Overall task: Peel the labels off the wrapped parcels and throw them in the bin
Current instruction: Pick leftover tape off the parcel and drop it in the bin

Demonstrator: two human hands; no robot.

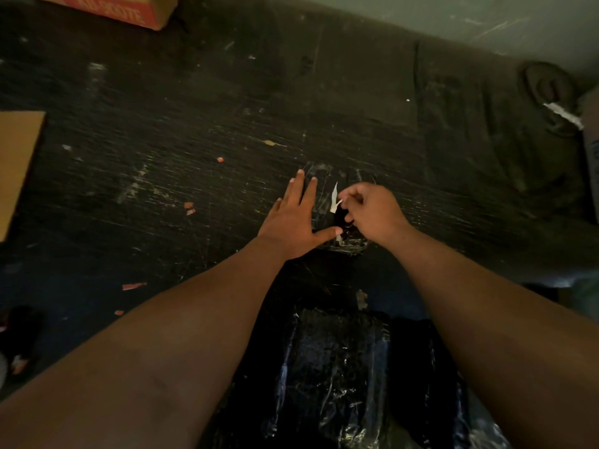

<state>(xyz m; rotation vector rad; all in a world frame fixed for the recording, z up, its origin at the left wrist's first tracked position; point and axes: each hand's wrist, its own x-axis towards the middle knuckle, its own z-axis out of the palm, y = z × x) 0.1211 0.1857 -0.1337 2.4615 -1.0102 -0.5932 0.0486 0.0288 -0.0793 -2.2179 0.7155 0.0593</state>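
Dark, scuffed flooring (194,124) streaked with pale scratches fills nearly the whole view, with a grey-green wall (453,14) running along the edge from twelve to two o'clock. Glossy black wrapped parcels (340,367) lie low in the scene at six o'clock, between a person's two bare forearms, and the wrapping reaches up under both hands near the centre. A red-printed cardboard box (107,8) sits at eleven o'clock, a plain sheet of cardboard (16,163) at nine o'clock, and a dark crumpled bundle (547,92) with a white strip at two o'clock. The left hand (291,222) lies flat and spread, fingers released, pressing on the wrapping just left of centre. The right hand (372,212) is curled just beside it, thumb and fingertips pinching a small white label scrap (334,197) that stands up from the parcel's surface between the two hands. Small orange-red paper scraps (133,286) dot the floor from seven to ten o'clock. No bin can be told in the dim light.
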